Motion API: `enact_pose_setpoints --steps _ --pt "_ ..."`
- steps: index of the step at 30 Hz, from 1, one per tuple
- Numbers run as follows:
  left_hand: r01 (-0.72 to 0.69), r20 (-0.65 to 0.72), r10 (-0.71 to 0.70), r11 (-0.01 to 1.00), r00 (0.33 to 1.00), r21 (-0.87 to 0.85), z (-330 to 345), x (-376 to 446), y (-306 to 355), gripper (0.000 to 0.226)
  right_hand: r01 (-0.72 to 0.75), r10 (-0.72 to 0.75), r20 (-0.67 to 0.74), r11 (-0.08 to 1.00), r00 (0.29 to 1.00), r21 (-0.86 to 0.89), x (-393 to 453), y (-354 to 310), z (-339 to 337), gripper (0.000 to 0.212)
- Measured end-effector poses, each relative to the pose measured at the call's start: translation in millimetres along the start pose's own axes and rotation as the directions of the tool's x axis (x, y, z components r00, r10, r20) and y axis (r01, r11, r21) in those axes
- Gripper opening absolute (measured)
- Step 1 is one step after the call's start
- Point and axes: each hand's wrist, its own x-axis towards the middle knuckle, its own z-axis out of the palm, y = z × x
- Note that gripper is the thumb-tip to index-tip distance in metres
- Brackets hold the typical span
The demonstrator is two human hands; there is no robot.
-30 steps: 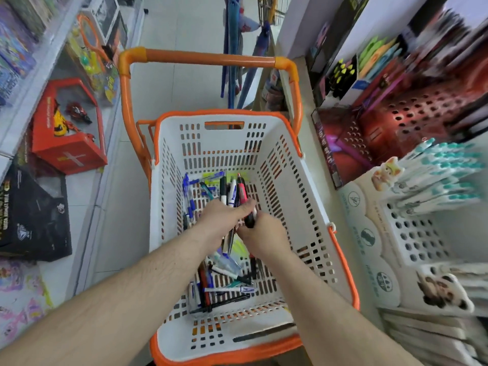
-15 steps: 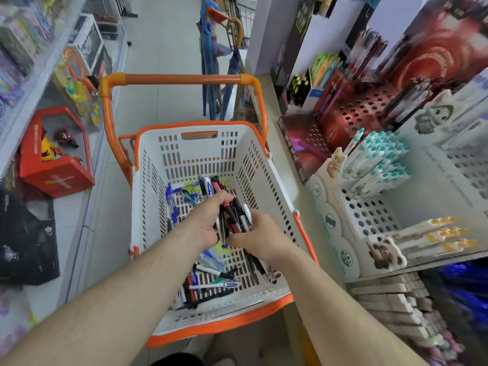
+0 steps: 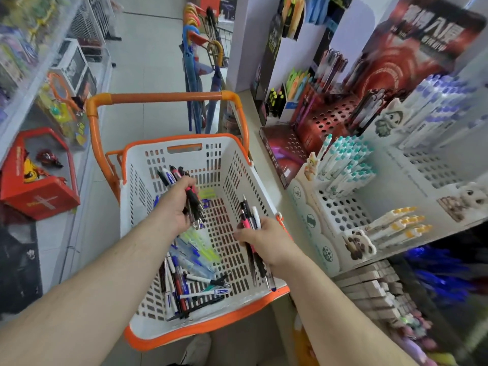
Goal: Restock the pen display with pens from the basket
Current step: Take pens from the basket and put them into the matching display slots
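So the white-and-orange shopping basket (image 3: 237, 178) is the anchor here, with the tiered pen display (image 3: 343, 215) just to its right, plenty of holes unfilled. Loose pens (image 3: 195, 281) are piled at the basket's near end. A moment ago both hands were bunched together over one bundle; now they've split apart. The left hand (image 3: 175, 207) grips a fistful of dark pens (image 3: 194, 199) over the basket's middle, and the right hand (image 3: 260, 241) clutches its own bunch (image 3: 249, 217) by the basket's right wall. Probably heading to the display next.
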Motion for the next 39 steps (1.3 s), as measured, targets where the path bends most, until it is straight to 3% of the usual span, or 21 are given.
enact_pose_setpoints --steps 5,9,17,20,23,26,28,32,36,39 --pt "0.057 0.242 -0.131 0.956 0.961 0.288 10 -25 -35 0.014 0.182 -0.148 -0.182 0.966 0.972 0.185 3 -14 10 0.007" --pt "0.066 0.325 -0.150 0.964 0.934 0.256 24 -37 -57 0.047 0.254 -0.200 -0.334 0.959 0.921 0.126 3 -22 13 0.012" --pt "0.074 0.474 -0.165 0.976 0.865 0.204 51 -58 -74 0.062 0.131 -0.105 -0.471 0.991 0.876 0.023 -10 -25 3 0.037" --pt "0.125 0.533 -0.224 0.968 0.816 0.216 64 -65 -77 0.067 0.095 -0.015 -0.500 0.986 0.866 0.135 -14 -23 -4 0.052" --pt "0.104 0.577 -0.221 0.968 0.786 0.229 81 -76 -81 0.060 0.084 0.069 -0.502 0.958 0.862 0.275 -23 -23 -17 0.068" --pt "0.078 0.606 -0.211 0.968 0.767 0.239 100 -90 -88 0.044 0.102 0.166 -0.412 0.825 0.896 0.556 -56 -30 -35 0.050" --pt "0.035 0.622 -0.201 0.963 0.757 0.269 112 -99 -95 0.047 0.137 0.152 -0.380 0.762 0.912 0.632 -65 -22 -51 0.047" --pt "-0.077 0.657 -0.211 0.922 0.724 0.380 134 -115 -107 0.036 0.202 0.155 -0.444 0.728 0.882 0.656 -90 -12 -71 0.048" --pt "-0.100 0.695 -0.261 0.896 0.670 0.432 152 -130 -123 0.016 0.278 0.136 -0.544 0.743 0.828 0.609 -118 -1 -89 0.045" --pt "-0.100 0.702 -0.290 0.883 0.651 0.458 161 -136 -128 0.011 0.304 0.031 -0.702 0.887 0.712 0.347 -140 9 -107 0.044"
